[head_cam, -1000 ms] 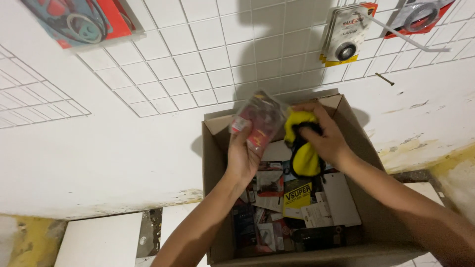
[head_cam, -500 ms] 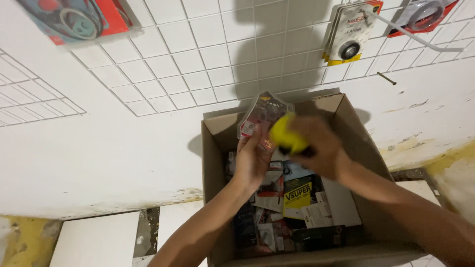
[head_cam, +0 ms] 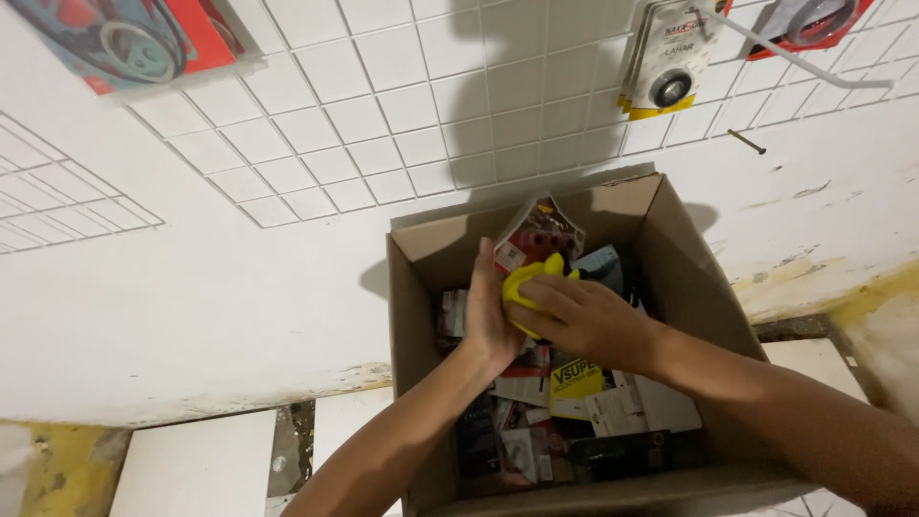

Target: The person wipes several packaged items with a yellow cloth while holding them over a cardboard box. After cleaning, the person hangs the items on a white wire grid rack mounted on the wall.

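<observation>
Cardboard box [head_cam: 670,249] sits open at centre and lower right of the frame against a white tiled wall [head_cam: 383,86], its inside crowded with small packaged goods [head_cam: 574,421] in red, black, white and yellow. Above that heap, near the box's far wall, the left hand [head_cam: 490,321] and right hand [head_cam: 584,321] meet: the left fingers close on a clear-fronted packet [head_cam: 536,235] standing upright, while the right fingers curl over a yellow object [head_cam: 525,282] pressed beside it. Two carded packs [head_cam: 670,67] hang on the wall at upper right.
</observation>
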